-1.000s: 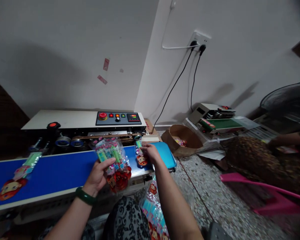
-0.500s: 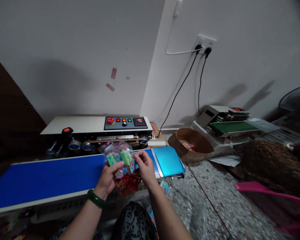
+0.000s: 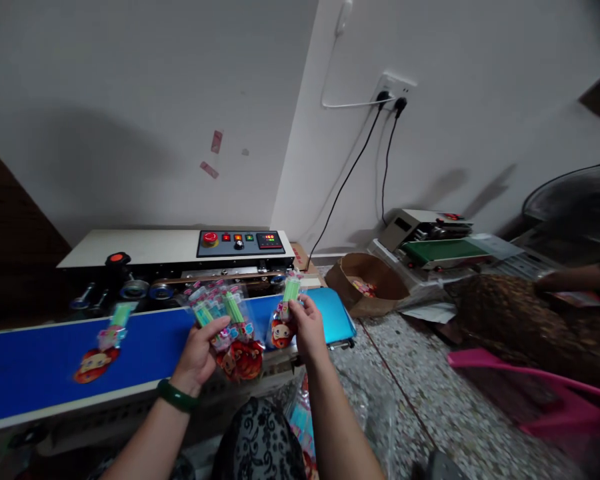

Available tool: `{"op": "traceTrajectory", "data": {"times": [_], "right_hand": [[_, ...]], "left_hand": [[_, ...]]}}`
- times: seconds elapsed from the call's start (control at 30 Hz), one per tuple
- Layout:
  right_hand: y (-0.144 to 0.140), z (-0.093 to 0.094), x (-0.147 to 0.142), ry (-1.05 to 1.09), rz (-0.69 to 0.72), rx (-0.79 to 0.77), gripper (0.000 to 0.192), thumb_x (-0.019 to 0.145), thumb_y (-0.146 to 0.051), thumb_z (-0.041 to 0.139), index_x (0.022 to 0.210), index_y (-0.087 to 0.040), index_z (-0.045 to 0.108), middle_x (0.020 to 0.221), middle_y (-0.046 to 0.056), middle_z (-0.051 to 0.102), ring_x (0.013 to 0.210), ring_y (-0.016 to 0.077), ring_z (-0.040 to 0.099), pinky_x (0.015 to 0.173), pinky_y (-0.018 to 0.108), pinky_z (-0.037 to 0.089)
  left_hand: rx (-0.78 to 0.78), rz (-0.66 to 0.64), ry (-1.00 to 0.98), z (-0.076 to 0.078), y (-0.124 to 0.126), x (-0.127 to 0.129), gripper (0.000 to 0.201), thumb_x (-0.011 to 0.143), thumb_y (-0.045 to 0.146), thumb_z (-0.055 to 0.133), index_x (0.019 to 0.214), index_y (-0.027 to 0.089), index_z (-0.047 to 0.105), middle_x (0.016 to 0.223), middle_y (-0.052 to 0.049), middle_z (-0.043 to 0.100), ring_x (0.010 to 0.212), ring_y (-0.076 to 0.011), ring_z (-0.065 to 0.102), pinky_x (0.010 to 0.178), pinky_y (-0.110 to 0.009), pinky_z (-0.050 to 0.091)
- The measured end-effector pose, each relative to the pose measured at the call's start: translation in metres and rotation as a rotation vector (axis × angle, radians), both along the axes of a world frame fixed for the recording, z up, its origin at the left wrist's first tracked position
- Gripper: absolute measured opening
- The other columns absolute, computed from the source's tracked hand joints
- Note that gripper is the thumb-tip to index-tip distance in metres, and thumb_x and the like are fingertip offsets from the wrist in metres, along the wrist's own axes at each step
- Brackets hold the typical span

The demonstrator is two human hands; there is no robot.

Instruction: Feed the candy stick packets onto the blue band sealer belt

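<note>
Both hands grip packets over the blue belt [image 3: 40, 360]. Left hand [image 3: 199, 351] is closed on a stack [image 3: 227, 327] of clear packets with green sticks and red cartoon faces; right hand [image 3: 307, 325] pinches one packet [image 3: 283, 319] just beside it. Printing on them is too small to read. Farther left, another packet [image 3: 101, 347] lies on the belt. Behind stands the sealer [image 3: 145, 245], its display [image 3: 269, 237] showing 160. A box [image 3: 367, 283] sits right.

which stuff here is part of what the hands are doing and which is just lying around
In use: left hand gripping the packet bundle; right hand holding a single packet; blue belt; sealing machine.
Lying about: cardboard box; second machine; pink stool.
</note>
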State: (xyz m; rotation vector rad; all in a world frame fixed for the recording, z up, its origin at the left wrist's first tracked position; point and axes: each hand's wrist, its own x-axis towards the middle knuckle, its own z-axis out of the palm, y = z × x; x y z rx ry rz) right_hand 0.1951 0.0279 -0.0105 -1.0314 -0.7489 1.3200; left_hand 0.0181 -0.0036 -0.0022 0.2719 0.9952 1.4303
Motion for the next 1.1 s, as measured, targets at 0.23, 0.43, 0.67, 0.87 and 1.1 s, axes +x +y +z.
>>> {"op": "traceTrajectory", "data": {"times": [0.23,0.43,0.67,0.87,1.1], "right_hand": [[0.018,-0.023,0.043,-0.164,-0.017,-0.21,0.026,0.055,-0.026,0.065,0.075,-0.019,0.05,0.055,-0.004,0.06,0.045,0.0116,0.055,0.046,0.022,0.044],[0.037,-0.029,0.047,-0.265,-0.006,-0.318,0.016,0.053,-0.018,0.062,0.062,-0.017,0.049,0.043,-0.005,0.052,0.035,0.0091,0.048,0.038,0.02,0.039],[0.062,-0.028,0.031,-0.337,0.069,-0.302,0.017,0.05,-0.017,0.066,0.051,-0.015,0.049,0.037,-0.005,0.047,0.032,0.0079,0.043,0.035,0.02,0.036],[0.032,0.002,0.005,-0.374,0.115,-0.061,0.021,0.062,-0.035,0.064,0.068,-0.016,0.058,0.061,-0.001,0.059,0.056,0.0102,0.054,0.048,0.019,0.042],[-0.011,0.025,-0.038,-0.4,0.307,0.171,0.015,0.059,-0.026,0.069,0.063,-0.018,0.058,0.065,-0.002,0.057,0.064,0.0115,0.051,0.062,0.024,0.041]], "left_hand": [[0.005,-0.032,0.018,-0.002,0.0,-0.004,0.024,0.051,0.009,0.071,0.074,0.01,0.063,0.067,-0.004,0.069,0.062,-0.0199,0.065,0.058,-0.03,0.055],[0.009,-0.039,0.025,-0.002,-0.001,-0.003,0.027,0.051,0.009,0.072,0.076,0.011,0.063,0.068,-0.004,0.069,0.06,-0.0183,0.064,0.057,-0.029,0.054],[0.014,-0.033,0.007,0.002,-0.001,-0.003,0.02,0.05,0.009,0.072,0.068,0.011,0.062,0.063,-0.003,0.068,0.058,-0.0175,0.064,0.056,-0.028,0.054],[0.044,-0.005,0.033,0.005,-0.001,0.0,0.033,0.05,0.011,0.073,0.082,0.012,0.064,0.071,-0.003,0.069,0.065,-0.0191,0.064,0.062,-0.03,0.053],[0.118,-0.036,0.058,0.0,-0.001,0.007,0.03,0.053,0.015,0.074,0.082,0.011,0.065,0.075,-0.005,0.07,0.065,-0.0183,0.064,0.064,-0.028,0.051]]}}
